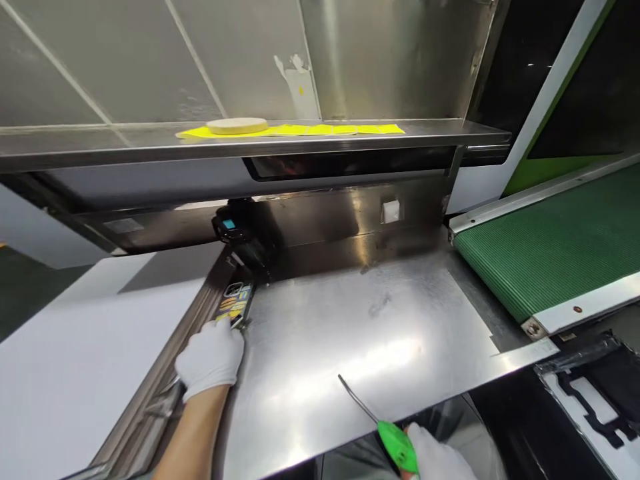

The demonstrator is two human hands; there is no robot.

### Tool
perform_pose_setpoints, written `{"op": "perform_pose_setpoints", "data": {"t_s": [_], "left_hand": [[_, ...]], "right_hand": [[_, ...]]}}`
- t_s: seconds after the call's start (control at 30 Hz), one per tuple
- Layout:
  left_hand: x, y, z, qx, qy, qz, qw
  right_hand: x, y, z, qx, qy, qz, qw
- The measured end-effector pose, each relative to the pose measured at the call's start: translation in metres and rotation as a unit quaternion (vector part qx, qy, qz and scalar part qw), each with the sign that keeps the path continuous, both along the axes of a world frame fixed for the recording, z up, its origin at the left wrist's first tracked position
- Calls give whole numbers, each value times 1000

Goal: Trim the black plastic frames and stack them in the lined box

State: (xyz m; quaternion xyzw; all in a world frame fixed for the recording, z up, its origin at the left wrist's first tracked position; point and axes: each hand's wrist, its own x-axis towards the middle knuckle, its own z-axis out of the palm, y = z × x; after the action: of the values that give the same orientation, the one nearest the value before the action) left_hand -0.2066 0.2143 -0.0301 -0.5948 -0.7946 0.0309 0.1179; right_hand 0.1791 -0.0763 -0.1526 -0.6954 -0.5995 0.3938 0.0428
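Note:
At the left edge of the steel worktop (320,333), my left hand (213,353) in a white glove reaches forward. Its fingers are closed on the near end of a phone (233,303) in a patterned yellow and dark case, with the camera corner facing up. The fingertips are partly hidden. My right hand (440,457), also gloved in white, is cut off by the bottom edge of the view. It grips the green handle of a hook-like tool (397,447), whose thin metal shaft is bent and points forward over the worktop's front edge.
A black device (243,233) stands behind the phone. White panels (70,353) lie to the left. On the right is a green conveyor belt (560,247). Above the worktop runs a steel shelf (125,148) with yellow labels (330,129) and a pale round disc (237,125).

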Motion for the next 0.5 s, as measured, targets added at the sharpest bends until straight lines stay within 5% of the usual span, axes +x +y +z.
{"op": "perform_pose_setpoints", "data": {"t_s": [0.33, 0.5], "left_hand": [[4, 5, 6, -11, 14, 23, 1000], [8, 4, 8, -10, 16, 29, 999]], "right_hand": [[-65, 23, -38, 16, -82, -2, 997], [-64, 29, -10, 25, -83, -9, 996]]}}
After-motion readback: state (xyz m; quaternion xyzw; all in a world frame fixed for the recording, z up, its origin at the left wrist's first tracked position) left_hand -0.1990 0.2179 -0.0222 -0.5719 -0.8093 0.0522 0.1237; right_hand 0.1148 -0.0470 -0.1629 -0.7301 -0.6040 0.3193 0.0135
